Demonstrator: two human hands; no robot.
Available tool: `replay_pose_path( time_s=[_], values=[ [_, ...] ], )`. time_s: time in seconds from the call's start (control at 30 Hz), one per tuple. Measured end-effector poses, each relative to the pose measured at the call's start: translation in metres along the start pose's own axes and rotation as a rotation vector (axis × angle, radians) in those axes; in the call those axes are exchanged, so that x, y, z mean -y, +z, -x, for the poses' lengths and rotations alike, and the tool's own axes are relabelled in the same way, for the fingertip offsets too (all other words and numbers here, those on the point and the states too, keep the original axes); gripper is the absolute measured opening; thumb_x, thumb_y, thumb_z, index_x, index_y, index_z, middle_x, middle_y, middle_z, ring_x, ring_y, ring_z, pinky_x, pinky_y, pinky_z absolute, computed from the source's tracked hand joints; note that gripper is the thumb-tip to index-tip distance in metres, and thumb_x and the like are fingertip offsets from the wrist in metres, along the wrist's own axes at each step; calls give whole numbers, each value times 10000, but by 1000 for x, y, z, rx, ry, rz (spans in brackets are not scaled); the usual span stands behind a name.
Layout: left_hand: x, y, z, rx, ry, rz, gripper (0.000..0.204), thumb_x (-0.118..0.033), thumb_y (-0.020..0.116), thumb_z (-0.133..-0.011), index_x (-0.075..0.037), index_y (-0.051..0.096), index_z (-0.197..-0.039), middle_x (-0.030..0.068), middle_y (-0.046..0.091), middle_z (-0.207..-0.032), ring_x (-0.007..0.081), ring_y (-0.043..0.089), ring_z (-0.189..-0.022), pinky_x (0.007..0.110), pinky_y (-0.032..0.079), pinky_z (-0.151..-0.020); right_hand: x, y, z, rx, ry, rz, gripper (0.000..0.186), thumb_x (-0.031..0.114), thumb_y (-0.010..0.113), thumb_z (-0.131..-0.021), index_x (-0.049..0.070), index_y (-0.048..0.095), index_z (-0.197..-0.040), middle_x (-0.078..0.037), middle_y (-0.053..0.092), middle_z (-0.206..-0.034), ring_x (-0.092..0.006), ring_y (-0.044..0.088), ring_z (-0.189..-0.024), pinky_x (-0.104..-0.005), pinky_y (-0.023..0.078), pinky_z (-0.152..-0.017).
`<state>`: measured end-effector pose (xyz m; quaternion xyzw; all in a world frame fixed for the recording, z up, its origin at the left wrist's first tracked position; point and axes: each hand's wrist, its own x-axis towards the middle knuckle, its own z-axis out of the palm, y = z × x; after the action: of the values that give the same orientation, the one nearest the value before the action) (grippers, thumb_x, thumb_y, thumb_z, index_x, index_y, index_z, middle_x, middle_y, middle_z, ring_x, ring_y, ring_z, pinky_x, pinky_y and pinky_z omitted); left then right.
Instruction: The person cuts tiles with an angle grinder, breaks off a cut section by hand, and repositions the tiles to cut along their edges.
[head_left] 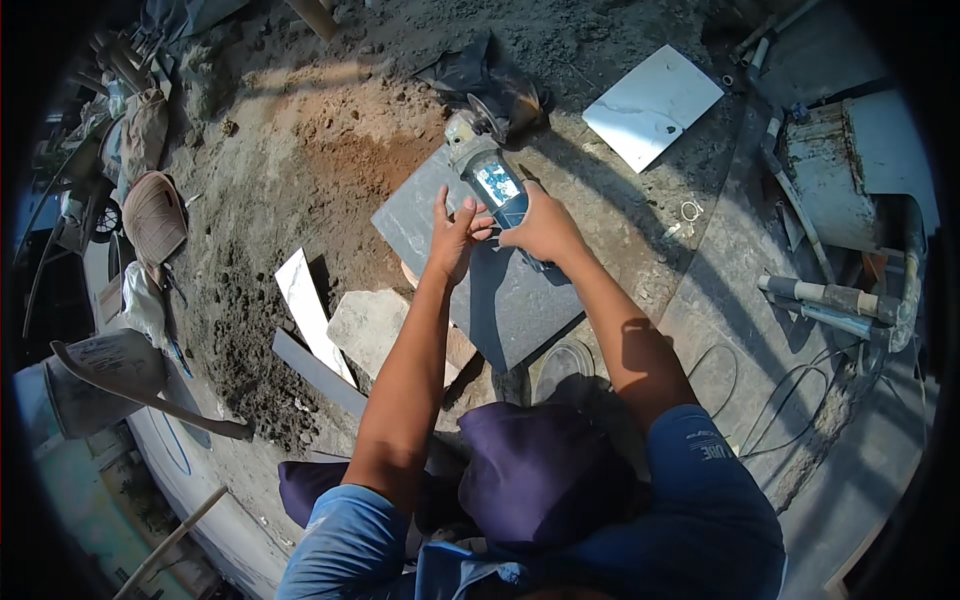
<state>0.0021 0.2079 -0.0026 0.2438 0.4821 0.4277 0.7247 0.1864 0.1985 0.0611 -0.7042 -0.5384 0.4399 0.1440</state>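
Note:
My right hand is wrapped round the body of a blue angle grinder with a greyish gear head. Its cutting disc points away from me at the far end. My left hand is beside the grinder's left side, fingers spread and thumb raised; whether its fingertips touch the tool I cannot tell. Beneath the grinder lies a dark grey tile, its near corner close to my shoes. A pale, rough-edged slab lies to the left, partly behind my left forearm.
A white marbled tile lies at the far right. Narrow white and grey offcuts lie on the left. A bucket and a long-handled tool are at far left. Pipes and a loose cable are right.

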Motion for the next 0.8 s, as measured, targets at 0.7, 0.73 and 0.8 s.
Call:
replay_pose_path(
  time_s=[0.7,0.73,0.8],
  values=[
    [-1,-1,-70,-177,147,12,1152,-85,802,-900,-175,-66,-1653,173,610,-1265,242,648,-1101,400,552,-943,11,29,-77,174,18,-6,726,247,850,-693,13,526,-1299,-244,689,-1252,-378,667,-1200,-454,541,-1026],
    [-1,-2,-70,-174,142,17,1150,-84,800,-902,-175,-66,-1653,174,608,-1267,241,650,-1095,400,554,-936,13,29,-77,174,21,-2,730,245,849,-692,11,526,-1304,-246,686,-1258,-377,663,-1208,-452,540,-1029],
    [-1,-4,-71,-172,137,24,1147,-83,798,-904,-176,-66,-1654,175,607,-1270,241,652,-1089,399,556,-928,16,27,-77,176,23,2,735,244,849,-690,8,527,-1308,-249,683,-1263,-376,658,-1216,-451,538,-1031]
  ],
)
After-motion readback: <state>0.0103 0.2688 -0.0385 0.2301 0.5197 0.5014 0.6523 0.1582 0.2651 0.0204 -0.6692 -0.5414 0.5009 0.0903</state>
